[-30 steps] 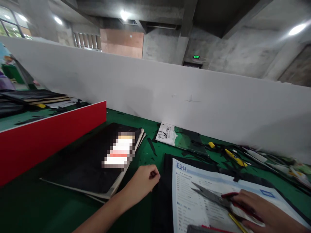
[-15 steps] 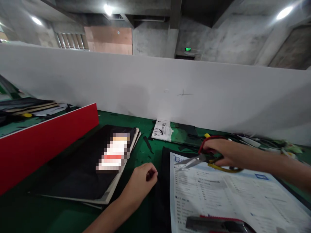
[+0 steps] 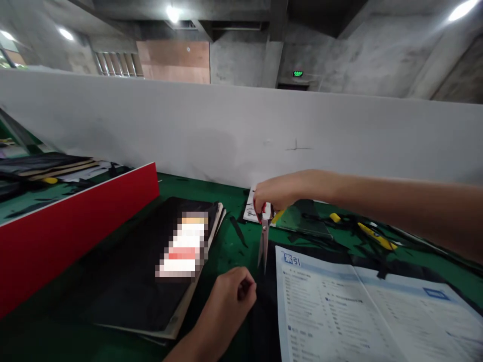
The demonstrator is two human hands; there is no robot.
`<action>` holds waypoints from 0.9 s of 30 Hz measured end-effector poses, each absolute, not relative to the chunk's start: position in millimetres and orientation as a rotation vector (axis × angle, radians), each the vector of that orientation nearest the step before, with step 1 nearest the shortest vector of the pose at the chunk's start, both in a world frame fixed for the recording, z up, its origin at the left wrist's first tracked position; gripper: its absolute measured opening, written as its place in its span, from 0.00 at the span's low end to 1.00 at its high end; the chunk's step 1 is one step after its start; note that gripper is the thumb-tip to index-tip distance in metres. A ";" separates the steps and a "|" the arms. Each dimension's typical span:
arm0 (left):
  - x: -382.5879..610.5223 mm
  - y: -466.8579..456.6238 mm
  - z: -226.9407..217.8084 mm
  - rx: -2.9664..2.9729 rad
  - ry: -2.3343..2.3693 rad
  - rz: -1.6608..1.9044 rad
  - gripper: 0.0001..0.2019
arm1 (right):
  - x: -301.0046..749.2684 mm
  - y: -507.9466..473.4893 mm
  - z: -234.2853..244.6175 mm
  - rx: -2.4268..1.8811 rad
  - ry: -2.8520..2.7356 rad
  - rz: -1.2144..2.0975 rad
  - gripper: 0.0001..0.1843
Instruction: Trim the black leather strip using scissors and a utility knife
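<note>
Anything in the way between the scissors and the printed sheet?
Nothing visible. The scissors, in the right hand, point down left of the printed sheet, with only black backing between; the left hand is nearer the viewer.

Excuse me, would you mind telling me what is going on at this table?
A person holds scissors in the right hand, blades slightly parted and pointing down by the corner of a black sheet. Contact is unclear. The left hand is loosely curled nearby. A printed page lies over the black sheet; a black-covered book lies to the left on the green table.
</note>
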State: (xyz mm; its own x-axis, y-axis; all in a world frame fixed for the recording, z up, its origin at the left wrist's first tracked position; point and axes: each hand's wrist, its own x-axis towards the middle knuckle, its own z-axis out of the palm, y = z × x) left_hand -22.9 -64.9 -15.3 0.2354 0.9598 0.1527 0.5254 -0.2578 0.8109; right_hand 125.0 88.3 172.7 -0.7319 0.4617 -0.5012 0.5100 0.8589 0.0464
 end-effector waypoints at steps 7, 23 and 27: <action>-22.5 -66.6 -12.9 1.832 1.353 0.888 0.06 | 88.6 85.8 161.7 0.559 2.361 0.040 0.26; -24.3 -67.6 -12.6 1.801 1.306 0.888 0.07 | 87.5 83.3 143.7 0.584 2.322 -0.106 0.28; -24.3 -68.3 -11.7 1.798 1.306 0.871 0.06 | 91.2 82.4 143.3 0.591 2.328 -0.140 0.29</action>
State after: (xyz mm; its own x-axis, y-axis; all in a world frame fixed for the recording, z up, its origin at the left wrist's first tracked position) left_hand -24.3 -68.3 -11.7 0.2526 0.9624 0.0999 0.4624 -0.2107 0.8613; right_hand 91.2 82.4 143.3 -0.6364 0.3753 -0.6739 0.4531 0.8889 0.0672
